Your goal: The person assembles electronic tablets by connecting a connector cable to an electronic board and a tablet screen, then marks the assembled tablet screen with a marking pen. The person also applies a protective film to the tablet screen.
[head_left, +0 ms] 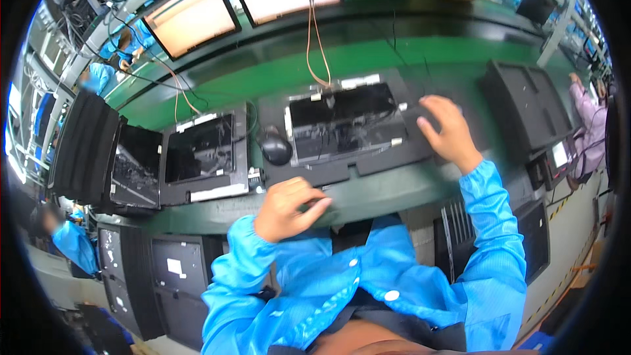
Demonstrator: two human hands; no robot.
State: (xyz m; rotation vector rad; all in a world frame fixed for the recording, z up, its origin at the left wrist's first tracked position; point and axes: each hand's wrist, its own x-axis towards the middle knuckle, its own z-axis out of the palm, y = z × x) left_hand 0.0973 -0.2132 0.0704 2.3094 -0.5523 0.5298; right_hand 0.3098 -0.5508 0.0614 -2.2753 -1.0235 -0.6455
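Note:
A dark flat display panel (343, 118) lies in a black foam tray (322, 176) on the green bench, a cable running to its far edge. My right hand (449, 133) is just beyond the panel's right edge, thumb apart from the fingers, nothing seen in it. At the bench's front edge, below the tray, my left hand (286, 210) has its fingers curled and a gap between thumb and forefinger. No object shows in that gap. Between the panels sits a black computer mouse (276, 148). A second display panel (200, 148) lies further left, in its own tray.
A third dark panel (136, 163) lies beside stacked black trays (82, 144) at the left. More black trays (531, 106) stand at the right. Two lit monitors (192, 18) stand behind the bench. Black crates (179, 283) sit below its left side. Co-workers are around the edges.

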